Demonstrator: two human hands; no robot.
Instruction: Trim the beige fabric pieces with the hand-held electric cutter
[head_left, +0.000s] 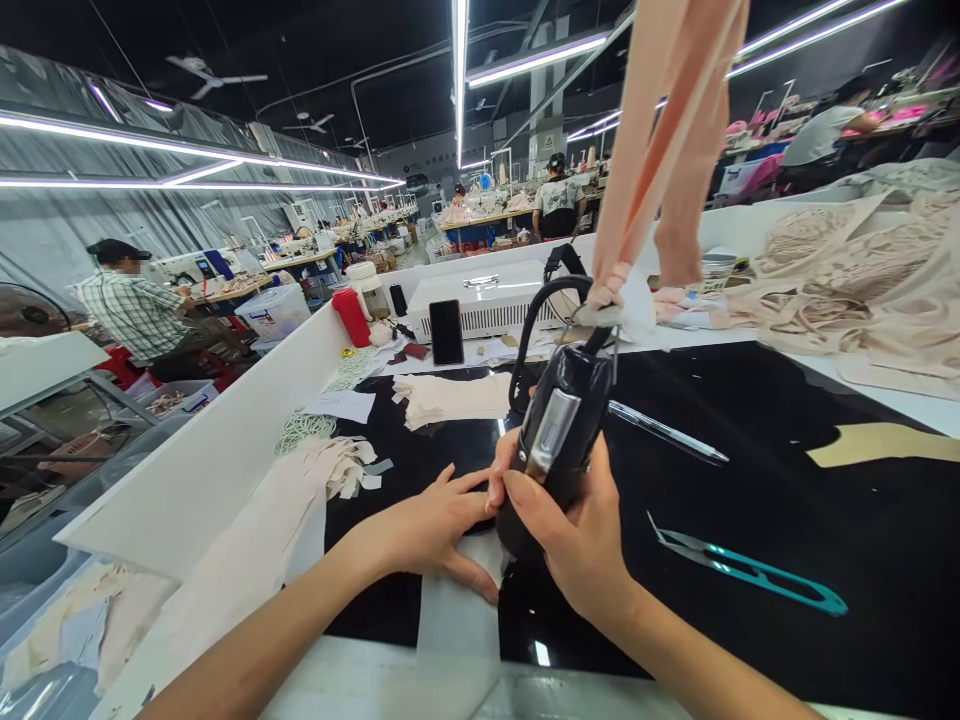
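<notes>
Right hand (581, 545) is gripping the black iron (559, 440) by its body, closed around it. Left hand (435, 530) is pressing flat, fingers spread, on the fabric strip (457, 610) on the counter (787, 480). Iron looks rigid and heavy, fabric thin and limp.

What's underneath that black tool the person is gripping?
Under the black tool, held by the right hand, a pale fabric strip lies on the black table; the left hand presses it flat. The tool hides its contact point.
</notes>
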